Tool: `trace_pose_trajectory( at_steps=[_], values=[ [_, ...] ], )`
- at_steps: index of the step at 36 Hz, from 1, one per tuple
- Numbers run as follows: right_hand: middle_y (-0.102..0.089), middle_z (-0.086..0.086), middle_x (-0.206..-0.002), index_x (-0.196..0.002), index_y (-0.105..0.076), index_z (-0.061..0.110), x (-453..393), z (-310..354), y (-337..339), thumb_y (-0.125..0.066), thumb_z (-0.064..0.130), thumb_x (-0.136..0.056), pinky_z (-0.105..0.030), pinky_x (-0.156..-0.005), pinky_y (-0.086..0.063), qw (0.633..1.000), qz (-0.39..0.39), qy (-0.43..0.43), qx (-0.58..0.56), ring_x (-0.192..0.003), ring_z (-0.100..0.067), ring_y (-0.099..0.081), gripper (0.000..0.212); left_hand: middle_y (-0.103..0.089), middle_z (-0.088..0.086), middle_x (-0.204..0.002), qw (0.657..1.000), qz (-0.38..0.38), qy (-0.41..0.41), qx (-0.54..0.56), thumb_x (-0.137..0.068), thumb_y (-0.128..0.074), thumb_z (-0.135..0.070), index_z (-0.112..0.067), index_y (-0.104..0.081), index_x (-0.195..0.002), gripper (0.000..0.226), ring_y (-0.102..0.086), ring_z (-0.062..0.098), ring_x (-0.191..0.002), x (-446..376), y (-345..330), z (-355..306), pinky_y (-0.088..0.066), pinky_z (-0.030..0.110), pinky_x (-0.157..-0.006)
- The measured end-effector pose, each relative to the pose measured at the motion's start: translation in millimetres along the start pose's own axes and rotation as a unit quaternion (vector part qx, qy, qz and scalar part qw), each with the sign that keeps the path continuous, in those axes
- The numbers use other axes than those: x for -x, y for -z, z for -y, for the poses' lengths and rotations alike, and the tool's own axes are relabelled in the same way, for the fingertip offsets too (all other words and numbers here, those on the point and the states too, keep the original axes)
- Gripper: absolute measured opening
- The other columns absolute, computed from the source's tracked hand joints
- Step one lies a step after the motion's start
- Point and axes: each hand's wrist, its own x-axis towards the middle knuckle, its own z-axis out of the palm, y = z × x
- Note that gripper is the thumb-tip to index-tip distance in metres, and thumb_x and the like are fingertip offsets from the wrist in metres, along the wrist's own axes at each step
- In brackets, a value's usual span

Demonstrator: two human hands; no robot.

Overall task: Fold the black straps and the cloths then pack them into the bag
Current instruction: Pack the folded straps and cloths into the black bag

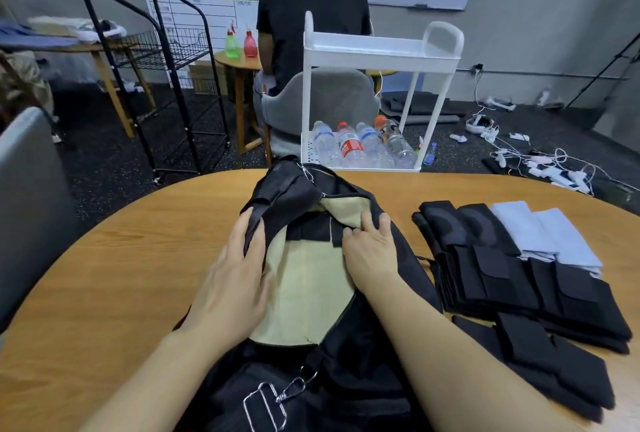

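A black bag (349,383) lies open on the round wooden table (114,268), its beige lining (308,289) showing. My left hand (235,279) grips the left edge of the opening, fingers curled over the black flap. My right hand (372,248) holds the right edge of the opening, fingertips curled at the lining. To the right lie several folded black straps (498,275) in rows, with more (554,362) nearer me. Two folded pale blue cloths (547,234) sit behind them.
A white cart (377,50) with water bottles (360,144) stands beyond the table. A person in black (311,15) sits with their back to me. A black wire rack (162,60) stands at the left, a grey chair (27,189) beside the table.
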Motion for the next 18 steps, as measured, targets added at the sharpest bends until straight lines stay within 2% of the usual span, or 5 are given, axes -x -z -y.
trace_pose_trajectory(
  at_steps=[3,7,11,14,18],
  values=[
    [-0.068,-0.008,-0.098,-0.103,-0.062,0.009,1,0,6,-0.04,0.007,-0.091,-0.052,-0.094,-0.005,1.0,0.011,-0.007,0.011,-0.132,-0.034,-0.027,0.025,0.009,0.001,-0.162,1.0,0.005,0.011,-0.002,-0.096,-0.054,-0.025,-0.011,-0.014,-0.155,0.073,-0.031,0.031,-0.143,0,1,-1,-0.043,0.046,-0.105],
    [-0.066,-0.006,-0.085,-0.1,-0.067,0.009,12,6,11,-0.049,0.009,-0.084,-0.052,-0.091,-0.014,0.999,-0.006,-0.027,0.041,-0.126,-0.037,-0.043,0.023,0.011,0.001,-0.162,1.0,0.011,0.023,-0.005,-0.097,-0.052,-0.027,-0.012,-0.012,-0.155,0.073,-0.029,0.031,-0.144,-1,2,-1,-0.041,0.046,-0.106],
    [-0.061,-0.014,-0.103,-0.117,-0.053,0.002,20,9,6,-0.038,0.007,-0.092,-0.055,-0.096,-0.004,0.999,-0.007,0.01,0.036,-0.135,-0.041,-0.024,0.029,0.013,0.001,-0.161,0.999,0.012,0.033,-0.005,-0.097,-0.052,-0.026,-0.012,-0.01,-0.156,0.074,-0.028,0.031,-0.144,0,3,-3,-0.039,0.045,-0.108],
    [-0.06,-0.011,-0.104,-0.12,-0.053,0.004,24,7,9,-0.036,0.007,-0.095,-0.057,-0.107,-0.01,0.999,0.012,0.024,0.037,-0.136,-0.041,-0.02,0.031,0.017,-0.002,-0.16,0.999,0.007,0.044,-0.003,-0.097,-0.051,-0.027,-0.012,-0.007,-0.156,0.075,-0.028,0.03,-0.143,1,4,-5,-0.039,0.042,-0.109],
    [-0.062,-0.011,-0.108,-0.124,-0.05,0.004,18,3,10,-0.037,0.008,-0.095,-0.054,-0.111,-0.012,0.998,0.027,0.042,0.027,-0.139,-0.038,-0.016,0.033,0.016,-0.003,-0.16,0.999,-0.004,0.047,-0.001,-0.097,-0.052,-0.025,-0.011,-0.009,-0.156,0.075,-0.03,0.031,-0.142,2,5,-6,-0.041,0.044,-0.106]
  ],
)
